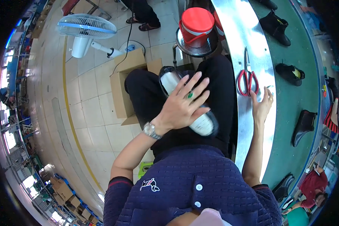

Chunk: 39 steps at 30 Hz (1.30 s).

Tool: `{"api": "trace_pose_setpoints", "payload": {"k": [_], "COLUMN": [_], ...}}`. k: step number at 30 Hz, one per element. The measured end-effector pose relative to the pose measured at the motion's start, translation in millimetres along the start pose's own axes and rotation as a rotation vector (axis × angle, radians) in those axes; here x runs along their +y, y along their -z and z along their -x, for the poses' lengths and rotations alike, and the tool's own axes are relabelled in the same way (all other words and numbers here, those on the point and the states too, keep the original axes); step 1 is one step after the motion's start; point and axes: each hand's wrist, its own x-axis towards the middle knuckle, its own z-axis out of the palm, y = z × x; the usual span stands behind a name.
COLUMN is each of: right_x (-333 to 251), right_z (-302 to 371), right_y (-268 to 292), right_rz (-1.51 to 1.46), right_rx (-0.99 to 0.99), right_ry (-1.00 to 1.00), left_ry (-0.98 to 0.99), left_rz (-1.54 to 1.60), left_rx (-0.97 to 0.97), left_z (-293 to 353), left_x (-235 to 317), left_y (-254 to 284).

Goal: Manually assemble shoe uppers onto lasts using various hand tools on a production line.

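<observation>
Across my lap lies a dark shoe [203,125] with a whitish face turned up; its middle is hidden by my left hand [184,101]. That hand is spread flat over the shoe, fingers apart, with a green-stoned ring and a metal wristwatch. My right hand [263,106] rests on the metal ledge [248,132] to the right, thumb and fingers apart. Its thumb tip is close to a pair of red-handled scissors [248,77], which lie with their blades pointing away from me. Whether the thumb touches the handle, I cannot tell.
Several black shoes and boots [290,74] stand on a green conveyor belt [282,98] beyond the ledge. A red lidded bucket [197,25] sits on a stool ahead. An open cardboard box [119,92] and a fan [87,28] are on the left. Other people are nearby.
</observation>
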Motion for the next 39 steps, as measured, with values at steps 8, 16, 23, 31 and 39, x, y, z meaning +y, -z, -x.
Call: {"api": "trace_pose_setpoints", "payload": {"k": [8,16,23,31,39], "right_x": [48.1,5.7,-77.4,-132.5,-162.1], "right_z": [49.7,26.9,-33.6,-69.3,-81.5], "right_y": [-1.6,57.9,112.5,91.3,87.2], "right_rz": [0.081,-1.284,-1.220,-1.352,-1.187], "right_rx": [-0.103,-0.141,-0.924,-1.389,-1.266], "right_ry": [-0.255,-0.655,-0.317,-0.394,-0.376], "left_ry": [0.224,0.164,0.388,0.327,0.444], "left_rz": [0.318,0.203,-0.009,0.390,0.481], "left_rx": [-0.182,-0.070,0.079,0.070,-0.030], "left_z": [-87.6,-107.3,-110.3,-110.0,-125.2], "left_x": [-55.0,-94.1,-62.7,-76.3,-107.5], "left_y": [-1.0,-3.4,-17.2,-16.5,-11.8]}}
